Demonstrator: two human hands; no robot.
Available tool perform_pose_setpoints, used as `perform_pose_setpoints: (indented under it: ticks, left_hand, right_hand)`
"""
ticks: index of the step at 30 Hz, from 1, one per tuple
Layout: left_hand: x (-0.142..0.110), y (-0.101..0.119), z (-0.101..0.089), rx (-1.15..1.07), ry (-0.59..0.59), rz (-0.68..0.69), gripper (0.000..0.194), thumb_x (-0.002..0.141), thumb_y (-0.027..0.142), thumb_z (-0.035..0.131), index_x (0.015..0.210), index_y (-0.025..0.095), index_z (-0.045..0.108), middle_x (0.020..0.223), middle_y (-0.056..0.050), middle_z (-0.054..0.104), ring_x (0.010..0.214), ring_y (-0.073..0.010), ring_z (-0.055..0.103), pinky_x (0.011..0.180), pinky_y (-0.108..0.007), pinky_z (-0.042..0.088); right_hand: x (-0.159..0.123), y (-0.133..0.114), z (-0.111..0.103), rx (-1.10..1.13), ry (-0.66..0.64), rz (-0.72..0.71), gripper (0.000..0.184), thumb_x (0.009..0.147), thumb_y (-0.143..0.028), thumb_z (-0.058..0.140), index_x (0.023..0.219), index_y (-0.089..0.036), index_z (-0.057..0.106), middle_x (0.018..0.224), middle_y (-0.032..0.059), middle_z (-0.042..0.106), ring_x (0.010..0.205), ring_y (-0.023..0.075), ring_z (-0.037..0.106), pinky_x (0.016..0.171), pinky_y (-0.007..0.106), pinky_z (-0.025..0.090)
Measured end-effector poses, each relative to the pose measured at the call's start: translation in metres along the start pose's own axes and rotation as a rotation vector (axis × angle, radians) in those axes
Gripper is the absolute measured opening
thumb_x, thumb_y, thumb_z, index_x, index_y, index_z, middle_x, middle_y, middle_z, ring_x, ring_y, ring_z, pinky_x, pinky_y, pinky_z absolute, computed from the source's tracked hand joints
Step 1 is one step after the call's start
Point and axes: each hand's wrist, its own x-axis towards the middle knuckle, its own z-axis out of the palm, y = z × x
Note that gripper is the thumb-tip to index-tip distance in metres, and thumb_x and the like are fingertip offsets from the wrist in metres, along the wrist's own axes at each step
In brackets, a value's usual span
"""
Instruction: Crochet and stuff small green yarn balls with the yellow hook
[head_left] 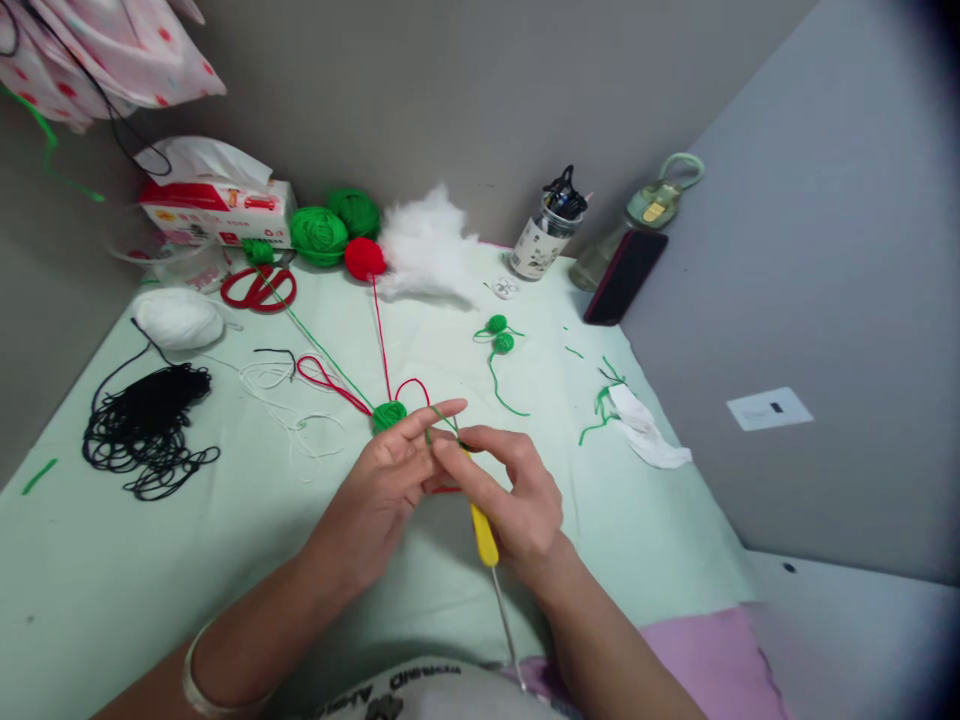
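One hook (485,538) is pinched by the right hand (523,502) toward eleven o'clock. Yarn (445,421) is grasped by the left hand (384,487), seemingly for tension.

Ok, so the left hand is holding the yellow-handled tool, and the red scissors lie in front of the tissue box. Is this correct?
Not quite: the head view shows the yellow-handled tool in the right hand, not the left hand. The red scissors do lie in front of the tissue box.
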Motion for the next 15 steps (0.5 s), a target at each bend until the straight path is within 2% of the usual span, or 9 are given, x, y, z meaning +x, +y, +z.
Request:
perform_pose_setpoints:
  ticks: [2, 6, 10, 15]
  left_hand:
    - [0.002, 0.000, -0.002, -0.063, -0.034, -0.046, 0.033, 0.085, 0.023, 0.078, 0.119, 0.020, 0.075, 0.089, -0.002, 0.070, 0.080, -0.0122, 0.067, 0.082, -0.026, 0.057]
    - [0.004, 0.001, -0.004, -0.060, 0.000, -0.028, 0.027, 0.086, 0.019, 0.076, 0.113, 0.018, 0.077, 0.084, 0.000, 0.068, 0.073, -0.0095, 0.066, 0.078, -0.023, 0.058]
    - [0.002, 0.003, -0.003, 0.016, 0.034, 0.045, 0.023, 0.085, 0.018, 0.076, 0.107, 0.021, 0.078, 0.085, 0.002, 0.066, 0.072, -0.0089, 0.067, 0.077, -0.022, 0.058]
    - [-0.002, 0.008, -0.005, 0.119, 0.007, 0.036, 0.024, 0.084, 0.021, 0.076, 0.108, 0.024, 0.077, 0.078, 0.004, 0.063, 0.077, -0.0120, 0.070, 0.081, -0.025, 0.058]
  right_hand:
    - [0.002, 0.000, 0.000, 0.137, 0.066, 0.122, 0.034, 0.098, -0.011, 0.057, 0.123, -0.029, 0.072, 0.111, 0.0076, 0.073, 0.098, 0.0195, 0.072, 0.077, 0.032, 0.063]
    - [0.010, -0.001, 0.001, 0.627, 0.212, 0.457, 0.025, 0.102, -0.016, 0.054, 0.107, -0.027, 0.076, 0.095, 0.0037, 0.072, 0.071, 0.0137, 0.068, 0.063, 0.030, 0.060]
    - [0.013, -0.003, 0.004, 0.707, 0.191, 0.496, 0.018, 0.099, -0.022, 0.063, 0.103, -0.027, 0.079, 0.100, 0.0049, 0.076, 0.074, 0.0143, 0.069, 0.067, 0.030, 0.060]
    - [0.013, -0.002, 0.001, 0.800, 0.221, 0.630, 0.016, 0.100, -0.029, 0.063, 0.102, -0.025, 0.078, 0.092, 0.0036, 0.077, 0.070, 0.0141, 0.071, 0.067, 0.029, 0.062]
